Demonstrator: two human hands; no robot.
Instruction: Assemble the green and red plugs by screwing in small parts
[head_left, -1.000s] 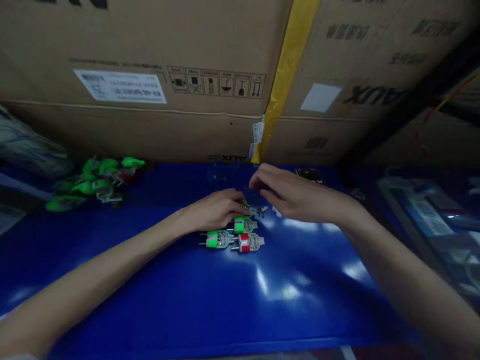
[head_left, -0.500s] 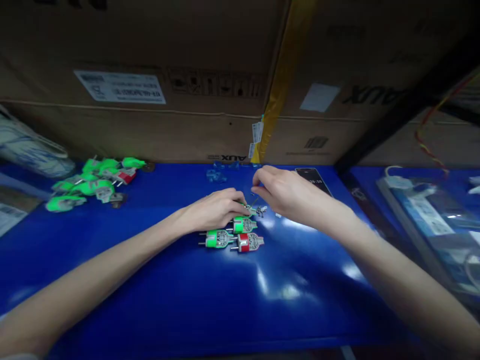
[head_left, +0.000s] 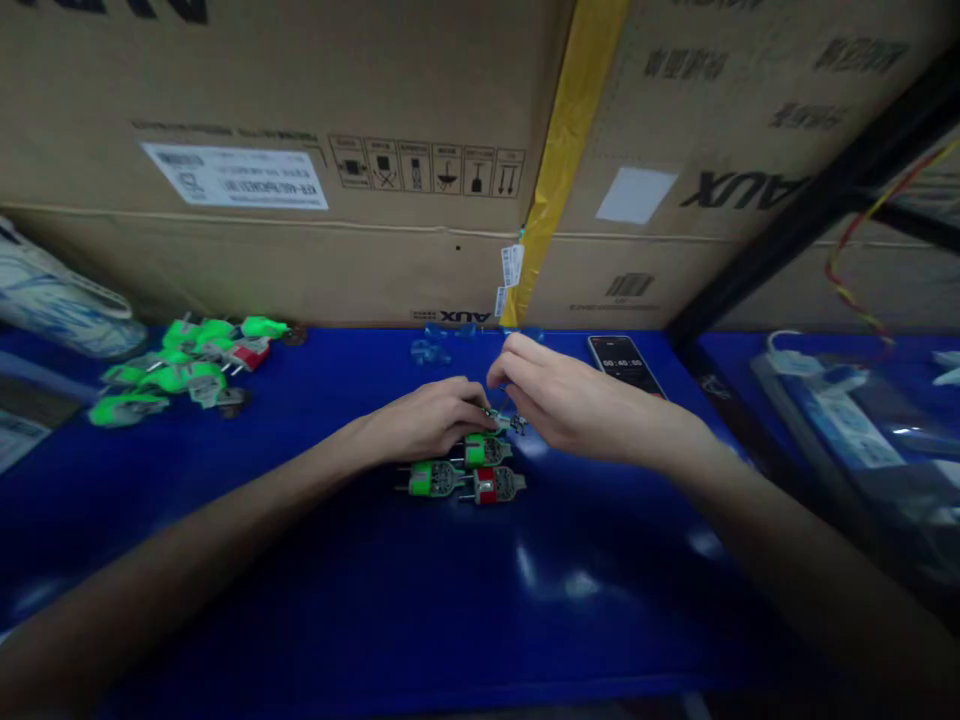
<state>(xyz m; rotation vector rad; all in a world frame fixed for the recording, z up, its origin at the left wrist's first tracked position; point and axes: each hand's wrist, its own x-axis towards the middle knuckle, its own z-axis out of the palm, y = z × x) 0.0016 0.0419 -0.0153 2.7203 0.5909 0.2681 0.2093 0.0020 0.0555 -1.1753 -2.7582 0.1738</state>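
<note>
My left hand (head_left: pixel 442 418) is closed on a green plug half (head_left: pixel 497 422) at the back of a small group on the blue table. Just right of that plug lie small metal parts (head_left: pixel 517 425). Above them my right hand (head_left: pixel 536 385) has its fingers pinched together; what they hold is too small to make out. In front of my left hand lie an open green plug (head_left: pixel 487 451), another green plug (head_left: pixel 433 479) and a red plug (head_left: pixel 496 485), their inner parts facing up and their pins pointing left.
A pile of green plugs with one red (head_left: pixel 187 372) lies at the left. Blue translucent pieces (head_left: pixel 431 351) sit near the cardboard boxes (head_left: pixel 300 260). A phone (head_left: pixel 624 365) is behind my right wrist. A black post (head_left: pixel 780 210) stands at the right.
My right hand has moved slightly left, closer to the plug by my left hand. More of the phone shows. My left hand has hardly moved.
</note>
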